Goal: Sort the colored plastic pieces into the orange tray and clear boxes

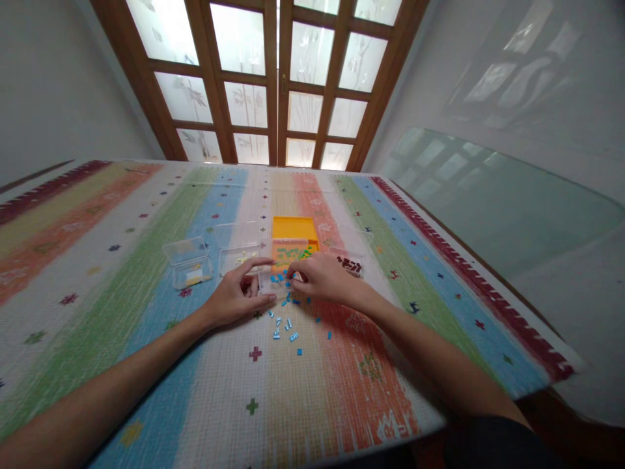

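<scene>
My left hand (234, 294) curves around the left end of a small clear plastic box (265, 281), thumb at the near side and index finger at the far side. Over the box's right part, my right hand (325, 277) is closed in a pinch; what its fingertips hold, if anything, is too small to make out. A few blue toy bricks (277, 278) lie in the box. Several more loose blue bricks (293, 337) are scattered on the cloth just in front of both hands.
Behind my hands stands an open yellow case (294, 228) with green pieces. Dark red bricks (349, 264) fill a clear box to the right. Leftward are a clear box with pale yellow pieces (245, 256) and another open clear box (192, 272). A striped tablecloth (219, 391) covers the table.
</scene>
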The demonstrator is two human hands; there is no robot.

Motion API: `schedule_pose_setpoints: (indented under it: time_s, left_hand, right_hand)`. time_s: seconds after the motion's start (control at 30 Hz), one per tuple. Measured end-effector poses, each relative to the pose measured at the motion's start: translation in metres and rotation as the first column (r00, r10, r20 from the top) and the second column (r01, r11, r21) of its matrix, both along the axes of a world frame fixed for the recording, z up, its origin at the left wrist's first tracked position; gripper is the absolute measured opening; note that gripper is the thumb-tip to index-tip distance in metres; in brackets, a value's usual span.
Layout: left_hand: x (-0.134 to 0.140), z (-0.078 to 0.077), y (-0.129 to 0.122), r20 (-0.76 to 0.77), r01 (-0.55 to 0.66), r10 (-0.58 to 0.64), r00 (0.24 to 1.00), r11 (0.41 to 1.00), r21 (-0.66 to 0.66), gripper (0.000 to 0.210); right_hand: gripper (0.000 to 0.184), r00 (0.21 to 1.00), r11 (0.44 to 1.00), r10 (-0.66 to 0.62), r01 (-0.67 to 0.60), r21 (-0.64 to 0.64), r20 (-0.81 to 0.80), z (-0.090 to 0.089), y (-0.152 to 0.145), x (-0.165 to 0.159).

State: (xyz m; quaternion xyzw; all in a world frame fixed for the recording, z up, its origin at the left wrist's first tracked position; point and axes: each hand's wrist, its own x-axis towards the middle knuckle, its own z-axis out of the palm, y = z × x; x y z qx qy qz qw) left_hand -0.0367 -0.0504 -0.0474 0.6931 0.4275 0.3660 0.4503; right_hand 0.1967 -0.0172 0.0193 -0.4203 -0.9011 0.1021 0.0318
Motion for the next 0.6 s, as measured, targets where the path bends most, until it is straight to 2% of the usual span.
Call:
schedule_pose_setpoints:
  time_s: [0.17,0.33,0.43,0.53,0.6]
  left_hand:
    - [-0.001,0.0,0.001,0.008,-0.003,0.003,1.0,1.0,0.0,0.07]
    - [-0.002,-0.003,0.002,0.024,0.001,-0.002,1.0,0.999,0.033,0.068]
    - [-0.002,-0.003,0.003,0.028,-0.01,0.009,1.0,0.999,0.046,0.067]
    - [-0.002,-0.003,0.003,0.032,-0.01,0.008,0.999,0.998,0.055,0.066]
    - [-0.002,-0.002,0.003,0.035,0.0,-0.003,0.999,0.998,0.064,0.066]
  right_hand:
    - [0.025,1.0,1.0,0.011,-0.011,0.0,-0.009,0.001,0.004,0.005]
    - [0.025,0.997,1.0,0.017,-0.017,0.001,-0.077,0.016,0.005,0.012]
    - [0.023,0.987,0.99,0.127,-0.133,-0.056,-0.097,0.026,-0.001,0.014]
    - [0.019,0.955,0.941,0.292,-0.297,-0.164,-0.055,0.029,-0.01,0.01]
    - [0.019,0.932,0.911,0.362,-0.351,-0.216,0.014,0.027,-0.017,0.005]
